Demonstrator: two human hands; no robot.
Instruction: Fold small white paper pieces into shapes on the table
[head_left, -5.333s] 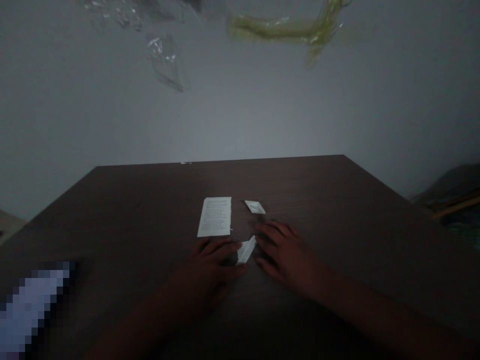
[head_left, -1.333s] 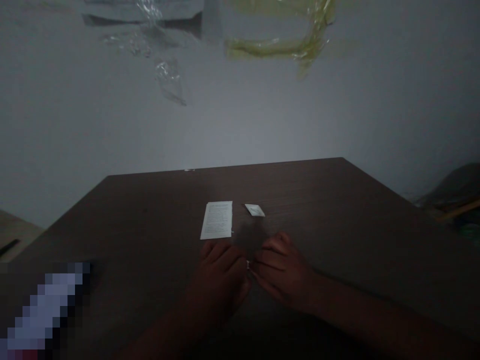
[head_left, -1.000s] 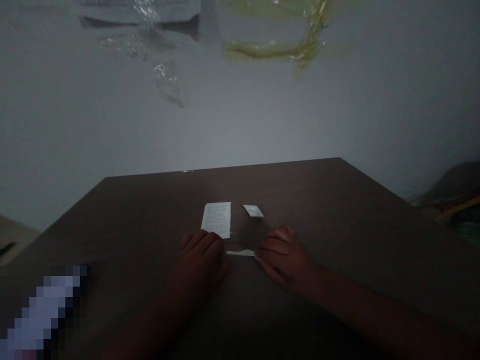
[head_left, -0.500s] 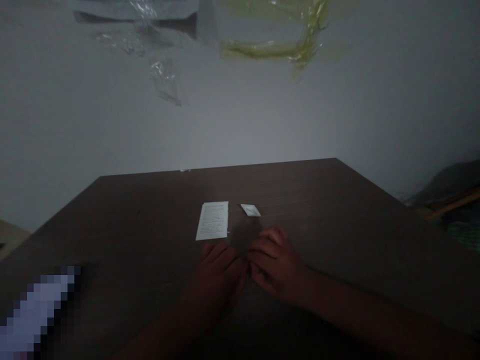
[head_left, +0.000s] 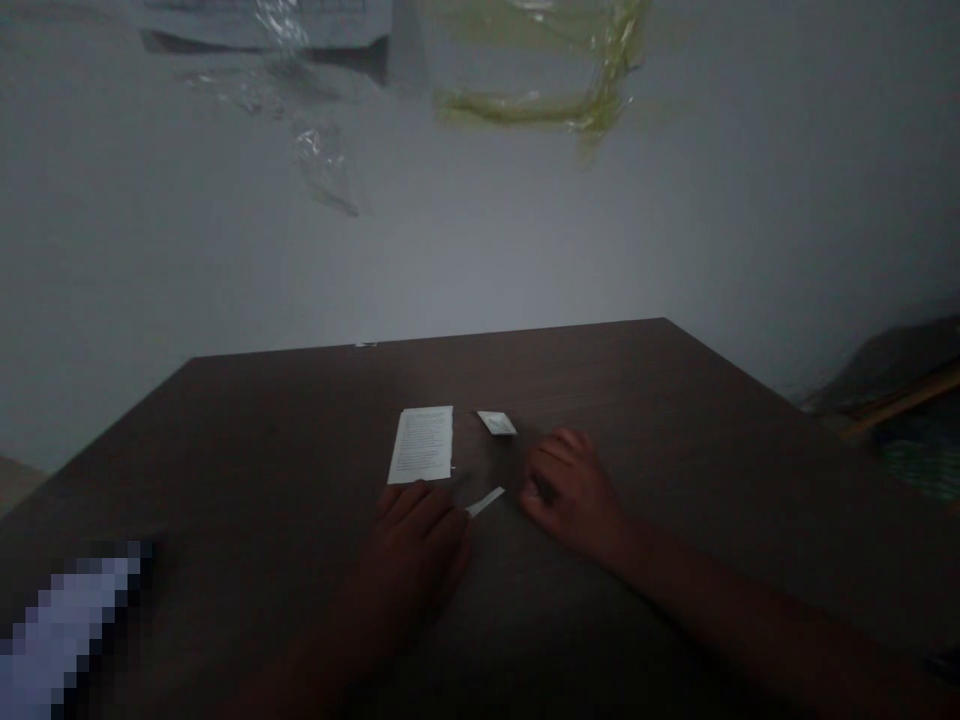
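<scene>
A thin white paper strip (head_left: 486,501) lies at a slant on the dark brown table (head_left: 675,420), between my two hands. My left hand (head_left: 420,535) rests on the table with its fingers together, and the fingertips pinch the strip's left end. My right hand (head_left: 571,490) sits just right of the strip without touching it, its fingers curled in, with nothing visible in them. A printed white sheet (head_left: 422,444) lies flat just beyond my left hand. A small white packet (head_left: 496,423) lies to the right of the sheet, beyond the strip.
The room is dim. A grey wall rises behind the table, with crumpled clear plastic (head_left: 322,165) and yellowish tape (head_left: 540,100) stuck high on it. A blurred-out patch (head_left: 67,630) covers the table's near left. Dark clutter (head_left: 907,410) sits at the right edge.
Half a second ago my hands were close together over the strip. They have since parted: the right hand has let go and drawn right, and the strip shows at my left fingertips.
</scene>
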